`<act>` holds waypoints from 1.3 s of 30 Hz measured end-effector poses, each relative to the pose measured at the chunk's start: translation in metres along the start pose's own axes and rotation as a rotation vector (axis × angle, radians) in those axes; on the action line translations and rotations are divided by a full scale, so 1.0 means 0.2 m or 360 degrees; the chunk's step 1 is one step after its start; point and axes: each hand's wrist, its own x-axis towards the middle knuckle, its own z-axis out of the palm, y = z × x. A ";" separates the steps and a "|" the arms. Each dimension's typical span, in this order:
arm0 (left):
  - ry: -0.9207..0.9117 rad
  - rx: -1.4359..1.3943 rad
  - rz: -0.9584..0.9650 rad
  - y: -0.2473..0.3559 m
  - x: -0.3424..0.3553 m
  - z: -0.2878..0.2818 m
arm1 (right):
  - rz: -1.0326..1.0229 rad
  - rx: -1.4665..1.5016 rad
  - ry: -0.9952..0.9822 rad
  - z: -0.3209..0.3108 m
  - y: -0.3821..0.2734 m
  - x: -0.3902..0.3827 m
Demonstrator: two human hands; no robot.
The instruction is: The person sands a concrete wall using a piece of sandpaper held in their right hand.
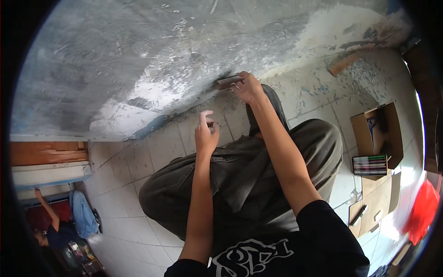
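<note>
My right hand (248, 87) grips a small flat sanding block (227, 81) and presses it against the bottom of a scraped grey wall (138, 60), just above the tiled floor (129, 161). Closer to me, my left hand (206, 133) hovers over the floor with its fingers loosely curled around a small dark object I cannot make out. I am crouched, my grey trousers (240, 180) and one dark shoe (272, 104) below the hands.
An open cardboard box (380, 134) and a box of thin sticks (369, 165) lie on the floor at right, with flattened cardboard (374, 203) and a red bag (422, 210). Another person (53, 228) crouches by a doorway at lower left.
</note>
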 end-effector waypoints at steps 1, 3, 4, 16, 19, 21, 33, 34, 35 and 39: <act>-0.0033 0.0027 -0.0046 0.03 0.01 0.02 | -0.0005 -0.0018 0.0002 -0.05 0.01 0.03; -0.0030 0.0035 -0.0059 0.04 0.00 0.01 | -0.0103 -0.0056 0.0022 -0.04 0.02 0.03; -0.0044 0.0040 -0.0067 0.04 0.00 0.02 | -0.0112 -0.0059 0.0017 -0.04 0.03 0.02; 0.0510 -0.0782 -0.0686 -0.11 0.00 -0.08 | 0.0283 -0.1060 -0.0720 0.07 0.12 -0.39; 0.0123 -0.1230 -0.0884 -0.15 0.01 -0.09 | 0.0368 -0.1100 -0.0857 0.08 0.15 -0.49; -0.0207 -0.1356 -0.1027 -0.11 0.01 -0.09 | 0.0309 -0.0977 -0.0804 0.03 0.18 -0.55; 0.0334 -0.1008 -0.0245 -0.11 -0.06 -0.03 | -0.0003 -0.0856 -0.0656 -0.08 0.24 -0.60; 0.0398 -0.0887 -0.0190 -0.11 -0.06 -0.03 | -0.0013 -0.0863 -0.0649 -0.08 0.24 -0.59; 0.0404 -0.0896 -0.0194 -0.10 -0.06 -0.02 | -0.0023 -0.0869 -0.0627 -0.08 0.24 -0.59; 0.0610 -0.0633 -0.0222 -0.10 -0.07 -0.01 | -0.0087 -0.0934 -0.0598 -0.08 0.26 -0.61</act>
